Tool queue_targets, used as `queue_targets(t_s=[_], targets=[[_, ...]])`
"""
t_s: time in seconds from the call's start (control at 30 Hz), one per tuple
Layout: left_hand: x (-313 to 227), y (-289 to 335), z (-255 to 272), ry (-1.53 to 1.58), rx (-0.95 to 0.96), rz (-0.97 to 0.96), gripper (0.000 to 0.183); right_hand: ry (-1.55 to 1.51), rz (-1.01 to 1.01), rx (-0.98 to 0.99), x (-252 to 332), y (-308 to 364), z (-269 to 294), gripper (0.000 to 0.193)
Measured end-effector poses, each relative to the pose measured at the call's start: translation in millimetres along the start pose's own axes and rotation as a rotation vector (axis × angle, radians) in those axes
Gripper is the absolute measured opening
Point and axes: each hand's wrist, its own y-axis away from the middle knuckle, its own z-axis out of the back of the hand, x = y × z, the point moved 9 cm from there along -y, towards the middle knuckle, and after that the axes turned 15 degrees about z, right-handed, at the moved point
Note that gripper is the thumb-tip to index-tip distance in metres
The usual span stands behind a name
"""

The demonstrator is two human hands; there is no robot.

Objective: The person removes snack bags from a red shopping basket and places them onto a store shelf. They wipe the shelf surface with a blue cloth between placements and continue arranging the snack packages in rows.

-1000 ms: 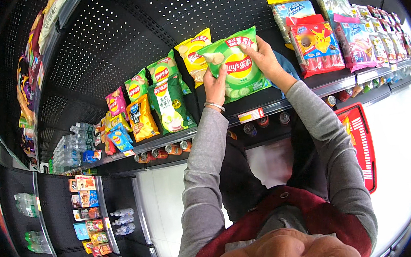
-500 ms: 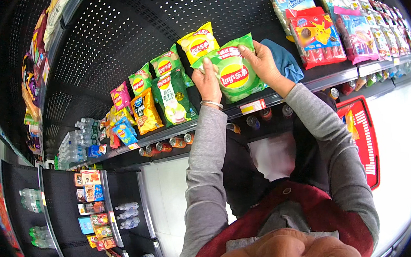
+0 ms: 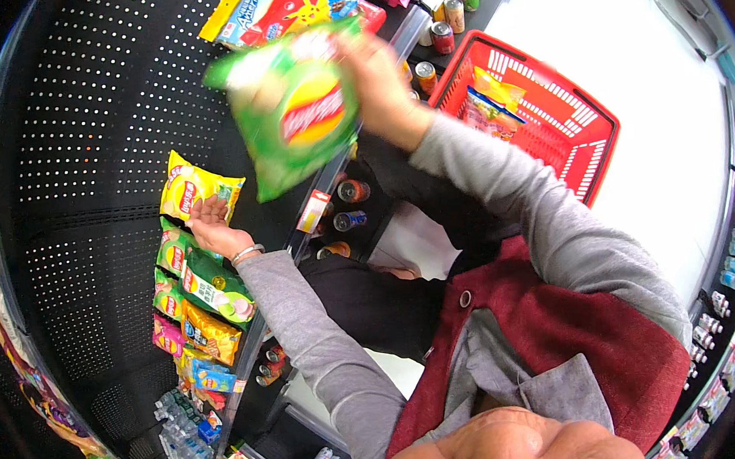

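My right hand (image 3: 382,86) grips a green bag of potato chips (image 3: 292,153) by its upper right side, above the shelf; the bag is tilted and smeared by motion. My left hand (image 3: 215,228) is open, fingers spread, beside a yellow bag of chips (image 3: 183,192) standing on the shelf. Whether its fingertips touch that bag I cannot tell. Just below the left hand in the picture, a dark green snack bag (image 3: 217,289) and an orange snack bag (image 3: 210,331) lean among several other bags.
A red shopping basket (image 3: 589,139) on the white floor holds colourful packages (image 3: 496,103). Yellow-and-blue and red snack packs (image 3: 320,4) sit farther along the shelf. Cans (image 3: 352,191) line the level below its metal front edge (image 3: 300,248). Plastic bottles (image 3: 185,434) stand at the shelf's other end.
My left hand has let go of the green chip bag and opened. My right hand has carried the bag away along the shelf. The view has turned right, bringing the basket fully into sight.
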Motion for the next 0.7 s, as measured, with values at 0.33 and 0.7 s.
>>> queue_targets(t_s=[0.33,0.7], targets=[[1,1,0,-0.090,0.023,0.000,0.050,0.501,0.251,-0.304,193,-68,268,0.028],[21,-16,21,-0.092,-0.042,0.066,0.051,1.075,0.362,-0.481,170,-60,432,0.027]])
